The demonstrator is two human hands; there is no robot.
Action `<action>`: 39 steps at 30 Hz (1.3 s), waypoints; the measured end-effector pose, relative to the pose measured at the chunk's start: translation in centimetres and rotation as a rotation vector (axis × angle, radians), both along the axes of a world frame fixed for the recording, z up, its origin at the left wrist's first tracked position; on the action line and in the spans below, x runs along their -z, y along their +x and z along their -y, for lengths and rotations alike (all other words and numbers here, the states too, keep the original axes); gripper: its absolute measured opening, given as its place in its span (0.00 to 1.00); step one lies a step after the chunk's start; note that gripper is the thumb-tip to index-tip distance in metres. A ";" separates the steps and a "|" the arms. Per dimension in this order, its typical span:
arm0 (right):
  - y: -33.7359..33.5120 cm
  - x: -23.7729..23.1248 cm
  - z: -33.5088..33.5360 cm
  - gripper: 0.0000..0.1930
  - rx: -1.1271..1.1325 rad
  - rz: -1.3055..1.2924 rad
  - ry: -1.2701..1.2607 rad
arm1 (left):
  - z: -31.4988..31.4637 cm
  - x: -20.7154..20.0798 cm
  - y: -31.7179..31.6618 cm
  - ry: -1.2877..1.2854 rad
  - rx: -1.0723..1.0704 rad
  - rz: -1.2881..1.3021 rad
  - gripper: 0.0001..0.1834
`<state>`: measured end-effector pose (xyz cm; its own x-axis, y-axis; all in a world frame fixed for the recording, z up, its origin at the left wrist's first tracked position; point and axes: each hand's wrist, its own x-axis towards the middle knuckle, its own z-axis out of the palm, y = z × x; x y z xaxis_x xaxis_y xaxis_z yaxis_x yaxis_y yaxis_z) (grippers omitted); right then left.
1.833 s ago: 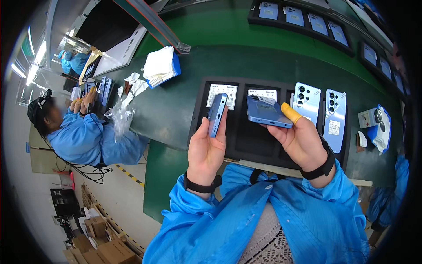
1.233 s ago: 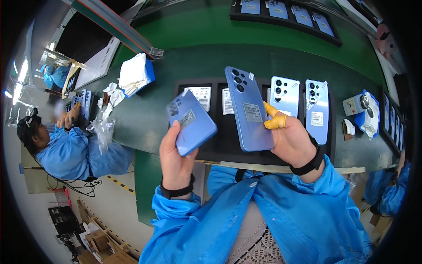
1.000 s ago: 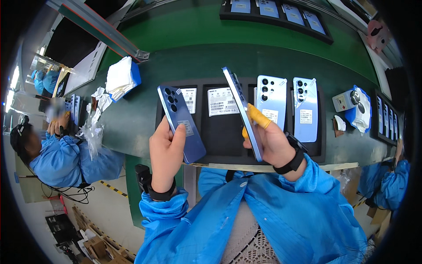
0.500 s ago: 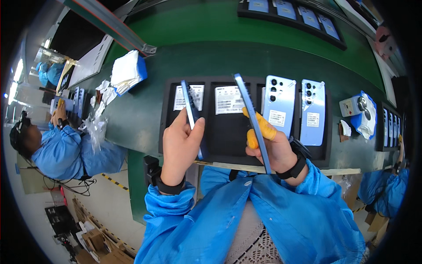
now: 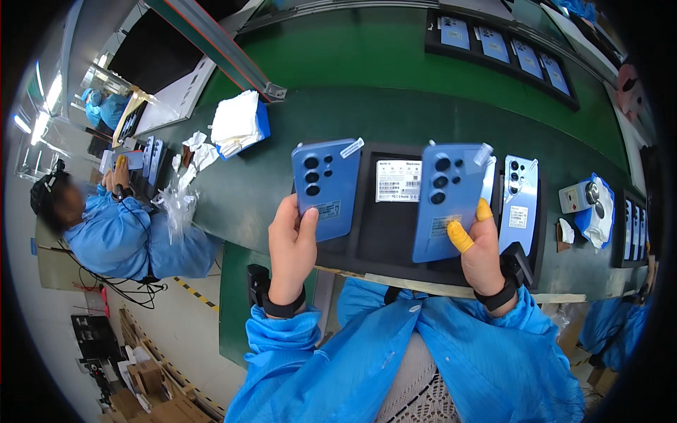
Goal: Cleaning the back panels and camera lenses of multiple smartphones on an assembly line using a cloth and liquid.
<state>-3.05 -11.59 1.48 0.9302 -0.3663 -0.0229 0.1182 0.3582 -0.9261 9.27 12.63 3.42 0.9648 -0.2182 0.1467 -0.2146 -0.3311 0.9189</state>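
My left hand [image 5: 293, 243] grips a blue smartphone [image 5: 326, 187] by its lower left edge, its back with the camera lenses toward me. In my right hand [image 5: 483, 261], with yellow finger cots on thumb and finger, is a second blue smartphone [image 5: 451, 201], also back side up. Both phones are raised above a black tray [image 5: 384, 247]. A white label sheet [image 5: 398, 181] shows in one of the tray's compartments. At the tray's right end lies another blue phone [image 5: 518, 201]; one more beside it is mostly hidden behind the phone in my right hand.
White cloths in a blue box [image 5: 240, 127] stand at the left, with crumpled paper and clear plastic [image 5: 176, 204] nearby. At the right are a bottle-like container [image 5: 577, 197] and a second cloth box [image 5: 599, 218]. Another phone tray [image 5: 504, 60] sits farther back. A co-worker [image 5: 106, 225] sits at left.
Both phones have turned from edge-on to showing their backs. The view has shifted, so the bench appears lower and farther right. Both hands still hold their phones.
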 end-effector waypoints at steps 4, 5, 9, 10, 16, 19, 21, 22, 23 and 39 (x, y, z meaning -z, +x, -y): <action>-0.9 1.6 1.0 0.21 -0.037 0.027 -0.146 | 0.2 -0.1 -0.9 -0.270 0.064 0.025 0.11; -1.2 1.8 1.1 0.20 -0.059 0.011 -0.184 | 0.1 0.1 -0.9 -0.310 0.084 0.062 0.11; -1.3 1.6 0.4 0.22 -0.080 0.053 -0.185 | -0.5 0.8 -1.1 -0.223 0.092 0.161 0.11; -1.2 1.0 0.1 0.23 -0.076 0.039 -0.140 | -0.3 0.7 -1.1 -0.246 0.105 0.162 0.12; 2.7 -1.0 -2.0 0.24 -0.129 -0.094 0.137 | 0.3 0.9 2.4 -0.202 0.038 -0.092 0.16; 5.4 1.5 -2.2 0.22 -0.160 -0.227 0.012 | 0.1 2.4 4.8 -0.096 0.033 -0.213 0.19; 6.3 1.6 -2.4 0.21 -0.201 -0.268 0.008 | 0.2 3.7 5.8 0.032 0.059 -0.275 0.19; 6.4 1.4 -2.4 0.22 -0.220 -0.245 -0.067 | 0.3 4.3 6.0 0.040 0.047 -0.262 0.20; 6.3 1.3 -2.3 0.23 -0.239 -0.223 -0.143 | 0.4 4.4 6.1 0.034 0.052 -0.268 0.20; 16.2 -1.0 -2.5 0.14 0.023 -0.096 -1.431 | -2.6 3.9 -0.5 0.483 0.045 0.293 0.55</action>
